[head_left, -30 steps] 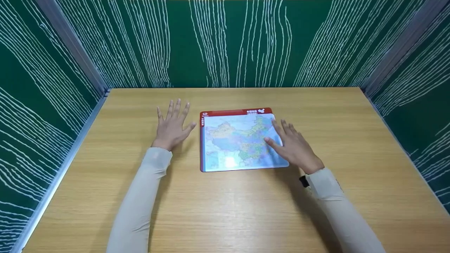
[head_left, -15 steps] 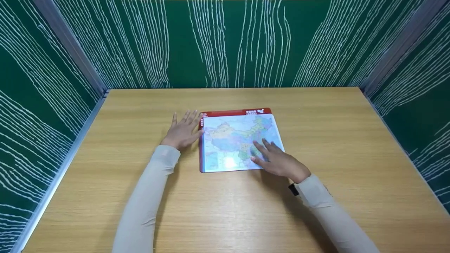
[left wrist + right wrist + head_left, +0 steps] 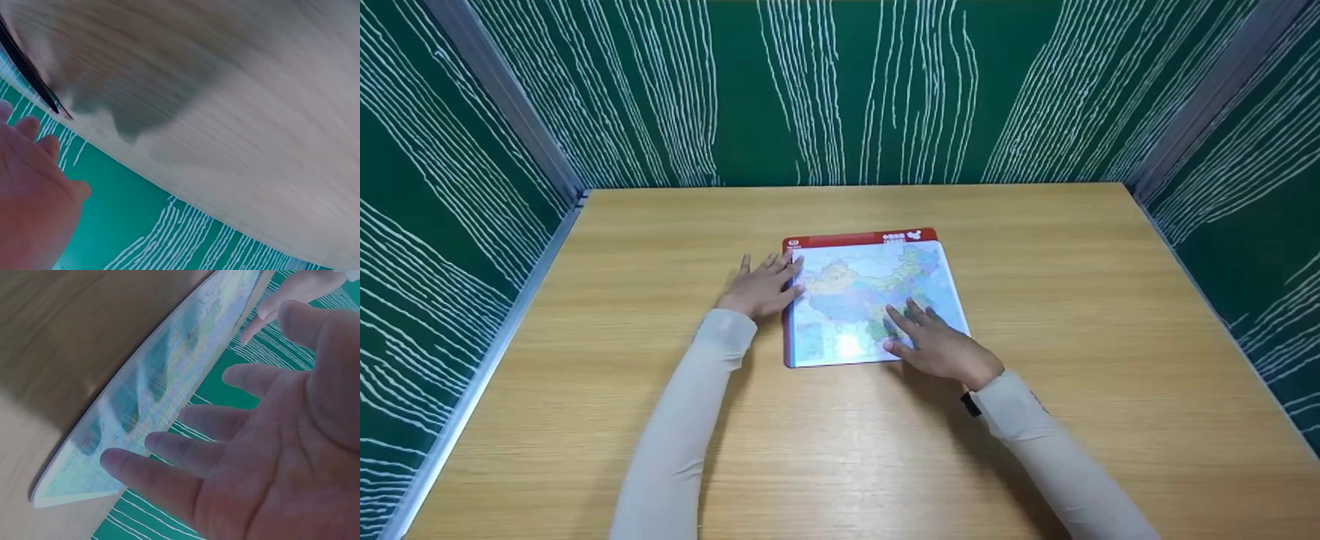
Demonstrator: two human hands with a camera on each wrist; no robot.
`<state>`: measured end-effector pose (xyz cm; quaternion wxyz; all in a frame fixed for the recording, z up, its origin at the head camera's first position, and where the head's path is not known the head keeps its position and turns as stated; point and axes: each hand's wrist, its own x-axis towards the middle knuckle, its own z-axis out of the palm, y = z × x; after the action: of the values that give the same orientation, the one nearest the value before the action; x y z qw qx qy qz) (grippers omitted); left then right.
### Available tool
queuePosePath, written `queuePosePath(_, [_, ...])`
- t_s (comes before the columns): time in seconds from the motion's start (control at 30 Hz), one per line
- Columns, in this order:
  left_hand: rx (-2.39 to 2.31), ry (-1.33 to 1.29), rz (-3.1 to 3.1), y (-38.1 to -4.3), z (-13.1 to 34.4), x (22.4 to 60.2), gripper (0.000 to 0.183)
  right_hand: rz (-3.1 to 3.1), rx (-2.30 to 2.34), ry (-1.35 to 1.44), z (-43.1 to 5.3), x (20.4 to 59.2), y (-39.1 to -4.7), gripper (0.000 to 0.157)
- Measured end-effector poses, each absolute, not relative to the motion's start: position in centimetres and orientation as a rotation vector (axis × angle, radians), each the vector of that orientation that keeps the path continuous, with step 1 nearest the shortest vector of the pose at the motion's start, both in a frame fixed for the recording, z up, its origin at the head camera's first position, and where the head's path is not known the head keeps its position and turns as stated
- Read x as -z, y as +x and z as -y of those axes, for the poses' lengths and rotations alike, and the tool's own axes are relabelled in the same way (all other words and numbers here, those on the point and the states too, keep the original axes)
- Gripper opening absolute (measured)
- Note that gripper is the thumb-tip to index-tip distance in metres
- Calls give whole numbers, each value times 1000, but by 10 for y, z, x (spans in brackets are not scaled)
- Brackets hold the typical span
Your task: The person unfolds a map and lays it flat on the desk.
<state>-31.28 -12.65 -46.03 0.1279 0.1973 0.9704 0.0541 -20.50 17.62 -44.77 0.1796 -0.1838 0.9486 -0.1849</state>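
Note:
A flat rectangular map board with a red top border lies on the wooden table, showing a coloured map. My left hand is at its left edge, thumb and fingertips overlapping the border in the head view. Over the lower right part of the board spreads my right hand, fingers apart and fairly straight. In the right wrist view the palm of the right hand shows above the board, with finger shadows on its surface. The left wrist view catches part of the left hand beside the board's dark edge.
The wooden table extends around the board on all sides. Green panels with white wavy lines stand behind and at both sides, joined by grey corner posts. A bright light reflection sits on the lower part of the map.
My left hand has moved right and nearer to me, reaching the board's left edge. My right hand has shifted left and nearer to me over the board. The board has stayed nearly in place.

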Motion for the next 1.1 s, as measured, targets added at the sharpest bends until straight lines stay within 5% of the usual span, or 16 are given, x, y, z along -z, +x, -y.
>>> queuePosePath(1.1, [-197, 561, -2706, -312, 118, 465, 74, -2694, 358, -423, -160, 461, -211, 63])
